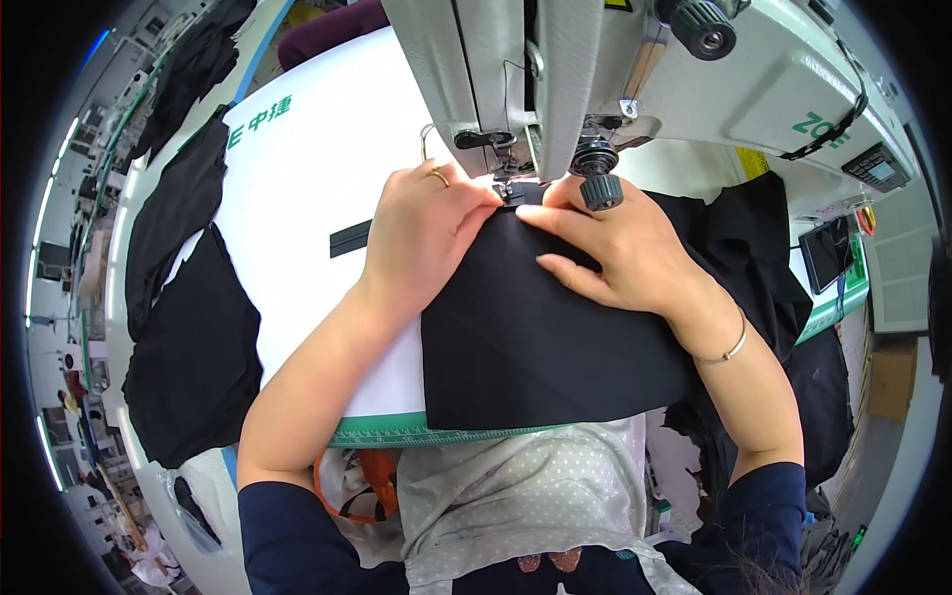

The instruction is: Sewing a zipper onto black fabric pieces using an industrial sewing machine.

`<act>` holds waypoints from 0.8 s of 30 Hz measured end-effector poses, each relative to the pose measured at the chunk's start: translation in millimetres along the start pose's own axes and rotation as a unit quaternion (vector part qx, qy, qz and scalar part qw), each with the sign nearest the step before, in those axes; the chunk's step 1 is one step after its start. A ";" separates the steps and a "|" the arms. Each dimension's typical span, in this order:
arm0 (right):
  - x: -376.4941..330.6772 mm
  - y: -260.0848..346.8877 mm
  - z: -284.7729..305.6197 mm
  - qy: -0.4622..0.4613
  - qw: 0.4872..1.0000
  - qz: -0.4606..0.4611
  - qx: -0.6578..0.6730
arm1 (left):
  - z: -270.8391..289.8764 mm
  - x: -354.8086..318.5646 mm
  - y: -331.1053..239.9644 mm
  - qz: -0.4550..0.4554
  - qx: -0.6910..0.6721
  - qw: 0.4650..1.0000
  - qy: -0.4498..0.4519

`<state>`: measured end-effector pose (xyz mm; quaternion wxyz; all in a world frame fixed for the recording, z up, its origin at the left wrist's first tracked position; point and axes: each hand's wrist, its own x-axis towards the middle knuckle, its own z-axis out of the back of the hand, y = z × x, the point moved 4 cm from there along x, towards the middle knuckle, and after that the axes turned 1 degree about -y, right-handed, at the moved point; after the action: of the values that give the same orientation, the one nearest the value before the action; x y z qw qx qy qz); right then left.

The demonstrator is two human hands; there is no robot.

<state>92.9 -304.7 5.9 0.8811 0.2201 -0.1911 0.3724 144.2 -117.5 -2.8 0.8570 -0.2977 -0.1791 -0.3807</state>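
A white sewing machine (823,84) stands over the work, its presser foot (509,191) down near a black zipper (349,238) and the top edge of a black fabric piece (555,337). One end of the zipper sticks out to the left of my left hand (421,223). The fingers of that hand are pinched together just left of the foot, closed on the zipper. My right hand (630,243) lies on the fabric right of the foot, thumb and forefinger apart. Some of its fingertips are hidden behind the machine's black knob (601,190).
More black fabric pieces (188,347) lie along the left side. Bunched dark cloth (759,238) is at the right, beside a small dark-screened device (827,254). A green ruled strip (397,428) edges the white table (307,198) in front. An orange-rimmed bag (359,486) hangs below.
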 end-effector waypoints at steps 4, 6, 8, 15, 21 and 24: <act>1.0 -2.3 0.2 -0.016 1.000 -0.017 -0.009 | 4.2 -6.8 -13.4 -0.080 0.111 0.990 0.023; 1.7 -0.9 -1.2 -0.005 1.000 -0.004 -0.019 | 7.0 -11.4 -20.6 -0.094 0.147 0.984 0.030; 2.0 -0.4 -1.7 0.003 1.000 -0.005 -0.025 | 8.2 -14.7 -26.2 -0.101 0.185 0.977 0.040; 2.7 -1.5 -1.0 -0.001 1.000 -0.003 -0.027 | 7.8 -15.5 -30.9 -0.123 0.229 0.965 0.030; 4.3 -7.8 -1.3 0.006 1.000 0.000 -0.021 | 6.4 -16.4 -29.1 -0.110 0.237 0.964 0.044; 5.0 -9.9 -0.8 -0.001 1.000 -0.007 -0.022 | 4.5 -16.9 -26.8 -0.094 0.246 0.962 0.064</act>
<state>103.7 -307.6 5.3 0.8881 0.2024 -0.1989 0.3616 112.6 -119.6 1.7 0.8738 -0.0341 -0.2394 -0.4219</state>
